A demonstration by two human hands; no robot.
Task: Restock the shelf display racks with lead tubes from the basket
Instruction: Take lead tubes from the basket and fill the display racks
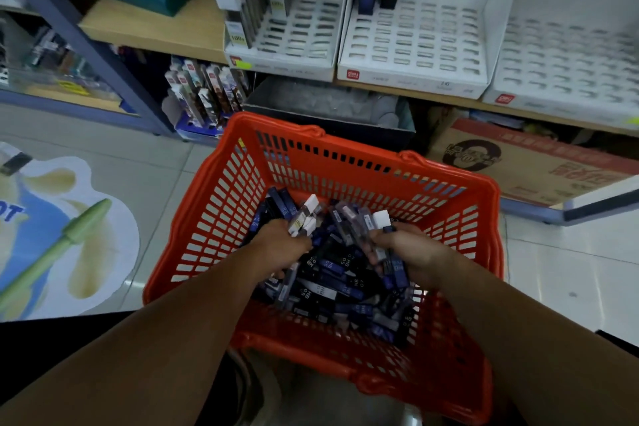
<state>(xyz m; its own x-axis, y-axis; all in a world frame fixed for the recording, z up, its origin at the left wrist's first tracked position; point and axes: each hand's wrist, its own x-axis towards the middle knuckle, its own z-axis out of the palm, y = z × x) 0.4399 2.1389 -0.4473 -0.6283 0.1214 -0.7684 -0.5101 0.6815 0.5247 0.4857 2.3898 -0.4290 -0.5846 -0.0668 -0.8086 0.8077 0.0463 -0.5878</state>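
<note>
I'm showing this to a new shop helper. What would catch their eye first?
The red basket at centre grabs the eye first, heaped with dark lead tubes; the left hand and right hand each grip a few inside it. Above, on the shelf, white display racks show mostly bare slots, with few tubes standing at the back.

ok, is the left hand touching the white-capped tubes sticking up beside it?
Touching. Head view: the left hand grips the white-capped tubes inside the basket.
</note>
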